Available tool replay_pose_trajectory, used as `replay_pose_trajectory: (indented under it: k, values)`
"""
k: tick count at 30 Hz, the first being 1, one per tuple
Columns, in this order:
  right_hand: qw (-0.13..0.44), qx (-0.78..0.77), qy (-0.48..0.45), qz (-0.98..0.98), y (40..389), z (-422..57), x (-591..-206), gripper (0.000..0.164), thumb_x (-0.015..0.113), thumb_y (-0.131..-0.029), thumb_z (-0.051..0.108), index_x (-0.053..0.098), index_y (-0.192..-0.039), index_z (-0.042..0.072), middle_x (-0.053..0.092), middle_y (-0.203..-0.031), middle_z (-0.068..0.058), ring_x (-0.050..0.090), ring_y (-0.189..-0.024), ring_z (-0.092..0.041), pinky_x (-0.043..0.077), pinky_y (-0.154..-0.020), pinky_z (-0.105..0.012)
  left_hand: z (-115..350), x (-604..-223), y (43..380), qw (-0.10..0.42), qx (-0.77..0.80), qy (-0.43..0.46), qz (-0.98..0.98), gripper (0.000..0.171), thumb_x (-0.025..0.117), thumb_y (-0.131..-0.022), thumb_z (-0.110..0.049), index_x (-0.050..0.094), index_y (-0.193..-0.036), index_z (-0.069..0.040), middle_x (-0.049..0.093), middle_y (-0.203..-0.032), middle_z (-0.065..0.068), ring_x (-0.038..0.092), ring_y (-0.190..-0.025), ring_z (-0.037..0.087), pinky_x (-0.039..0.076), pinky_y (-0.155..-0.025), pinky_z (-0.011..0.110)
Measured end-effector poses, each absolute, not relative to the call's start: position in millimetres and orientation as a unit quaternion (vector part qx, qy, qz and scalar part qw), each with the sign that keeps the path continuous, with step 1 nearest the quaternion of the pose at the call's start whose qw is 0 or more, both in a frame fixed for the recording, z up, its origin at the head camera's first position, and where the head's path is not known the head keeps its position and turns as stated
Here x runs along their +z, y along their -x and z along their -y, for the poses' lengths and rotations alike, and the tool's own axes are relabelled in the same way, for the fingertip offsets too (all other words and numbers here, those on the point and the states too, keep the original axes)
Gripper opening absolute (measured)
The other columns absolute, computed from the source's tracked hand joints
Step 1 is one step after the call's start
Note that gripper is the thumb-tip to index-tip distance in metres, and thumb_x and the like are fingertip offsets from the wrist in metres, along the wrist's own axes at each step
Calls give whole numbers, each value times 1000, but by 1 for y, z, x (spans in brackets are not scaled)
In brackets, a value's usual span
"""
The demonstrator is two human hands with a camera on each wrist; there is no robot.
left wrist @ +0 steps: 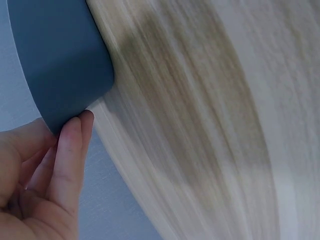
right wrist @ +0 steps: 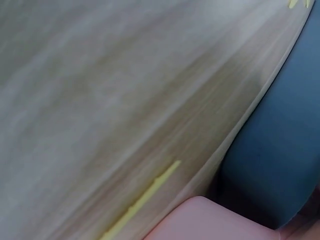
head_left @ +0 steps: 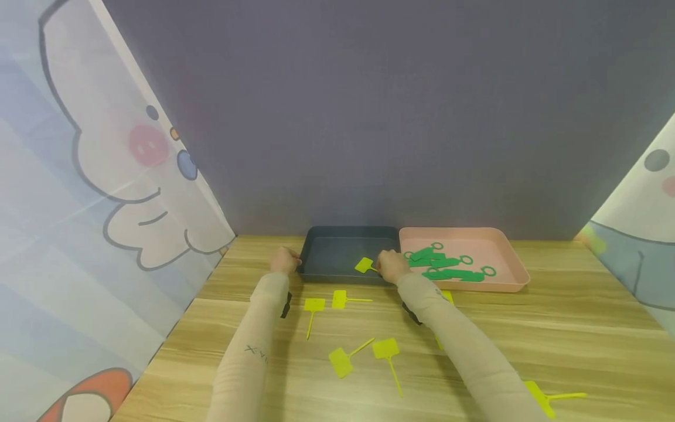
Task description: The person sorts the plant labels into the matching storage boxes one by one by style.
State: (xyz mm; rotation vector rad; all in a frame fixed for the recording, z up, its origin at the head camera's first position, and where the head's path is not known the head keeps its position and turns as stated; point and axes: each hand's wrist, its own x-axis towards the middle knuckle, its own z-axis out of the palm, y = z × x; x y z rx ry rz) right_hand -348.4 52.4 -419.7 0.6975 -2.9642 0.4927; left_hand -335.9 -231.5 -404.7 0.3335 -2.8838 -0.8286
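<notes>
My left hand (head_left: 285,261) pinches the left rim of a dark blue-grey tray (head_left: 337,279). In the left wrist view, thumb and fingertips meet at the corner of the tray (left wrist: 65,70). At the tray's other end, my right hand (head_left: 392,266) has its fingers curled at the right rim, beside the pink tray. Only a sliver of that hand shows in the right wrist view, and its fingertips are hidden. Inside the dark tray lies a yellow plant tag (head_left: 364,265), its stem running under my right hand.
A pink tray (head_left: 519,275) holding several green ring-ended tags (head_left: 448,274) sits against the dark tray's right side. More yellow tags (head_left: 387,349) lie scattered on the wooden table (head_left: 211,351). A grey panel (head_left: 369,117) rises behind the trays.
</notes>
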Motion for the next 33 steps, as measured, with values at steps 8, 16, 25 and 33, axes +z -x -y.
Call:
replay_pose_trajectory:
  k: [8,16,25,33]
  values:
    - [40,159,-227,960,349,-53,-420,14,60,-82,1,72,-89,2,70,-92,-13,67,-84,-30,56,-72,-39,231,-403,336,58,-276,-110,953,24,65,-82,-9,68,-105,0,67,-107,16,61,-101,32,49,-89,42]
    - [31,168,-225,959,349,-53,-418,11,64,-82,5,72,-89,3,70,-91,-12,67,-81,-28,56,-71,-38,230,-400,335,60,-285,-111,950,24,65,-82,-8,68,-104,1,66,-107,16,61,-101,32,49,-90,42]
    - [25,186,-230,955,350,-56,-417,11,62,-83,5,72,-87,3,71,-89,-11,66,-80,-27,55,-71,-38,233,-406,338,63,-287,-106,950,23,67,-80,-10,69,-102,-1,67,-107,16,59,-104,34,47,-93,42]
    - [29,210,-251,944,351,-57,-417,13,62,-85,7,72,-91,3,71,-91,-11,66,-82,-28,55,-72,-38,237,-411,340,72,-290,-101,949,25,66,-80,-9,68,-103,1,66,-107,17,61,-101,34,49,-89,42]
